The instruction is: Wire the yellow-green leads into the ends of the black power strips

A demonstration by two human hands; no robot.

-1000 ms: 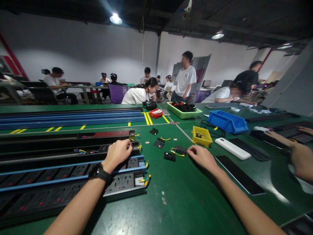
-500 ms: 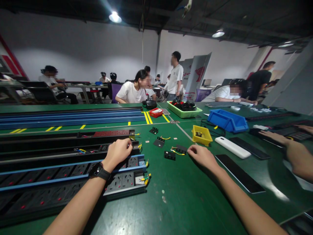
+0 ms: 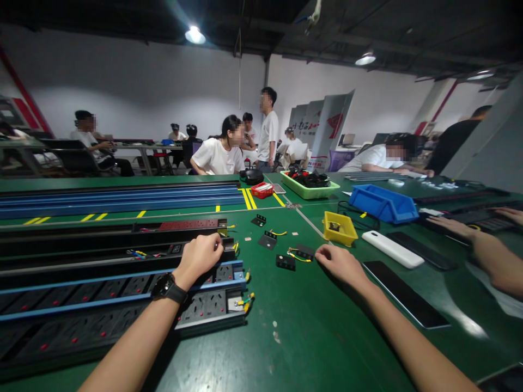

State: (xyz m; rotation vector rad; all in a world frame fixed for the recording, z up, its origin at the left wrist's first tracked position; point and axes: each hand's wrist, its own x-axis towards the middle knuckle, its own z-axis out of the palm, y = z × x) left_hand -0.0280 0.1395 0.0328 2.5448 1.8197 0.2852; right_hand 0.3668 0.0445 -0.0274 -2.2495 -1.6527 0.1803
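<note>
My left hand (image 3: 200, 257), with a black watch (image 3: 168, 287) at the wrist, rests closed over the power strips near their right ends. Its fingers curl inward, and what they hold, if anything, is hidden. Under it runs a blue-edged power strip (image 3: 134, 284); nearer me lies a silver-edged power strip (image 3: 204, 305) with yellow-green wire at its end. My right hand (image 3: 337, 262) lies on the table with fingers bent together, at the edge of a black bracket (image 3: 304, 250) with a yellow-green wire. I cannot tell whether it grips the bracket. Another black bracket (image 3: 285, 262) lies left of it.
Beyond my right hand stand a yellow bin (image 3: 340, 228) and a blue bin (image 3: 384, 204). A white power bank (image 3: 392, 249) and a dark phone-like slab (image 3: 404, 294) lie to the right. A co-worker's hands (image 3: 490, 256) are at the far right. Blue rails (image 3: 122, 201) lie behind.
My hands keep nearly the same place and pose. The view has shifted slightly, and a standing person in the background has moved left.
</note>
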